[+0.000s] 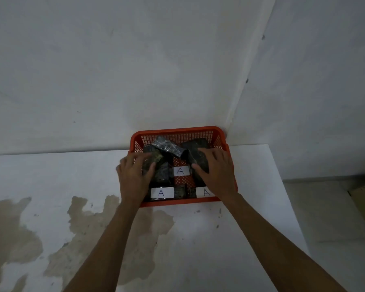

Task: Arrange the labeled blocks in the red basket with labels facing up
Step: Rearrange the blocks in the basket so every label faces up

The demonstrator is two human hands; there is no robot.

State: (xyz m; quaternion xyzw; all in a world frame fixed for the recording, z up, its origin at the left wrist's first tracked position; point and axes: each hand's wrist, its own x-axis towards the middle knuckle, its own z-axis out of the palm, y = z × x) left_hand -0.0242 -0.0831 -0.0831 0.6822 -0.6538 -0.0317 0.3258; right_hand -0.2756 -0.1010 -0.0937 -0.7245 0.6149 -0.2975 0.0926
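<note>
Reaching into the red basket (178,131) with both hands, a person is standing at a white stained table (51,175); the basket is sitting at the table's far edge, near the wall corner. Left hand (133,173) is gripping a dark wrapped block (156,159) at the basket's left side, thumb on its front. Right hand (216,171) is lying spread over another dark block (200,161) at the right; whether it is gripping, cannot tell. More dark blocks are piling up tilted at the back (167,145). Three white labels reading A are facing up: centre (180,171), front left (161,192), front right (204,192), the last partly hidden by the right wrist.
</note>
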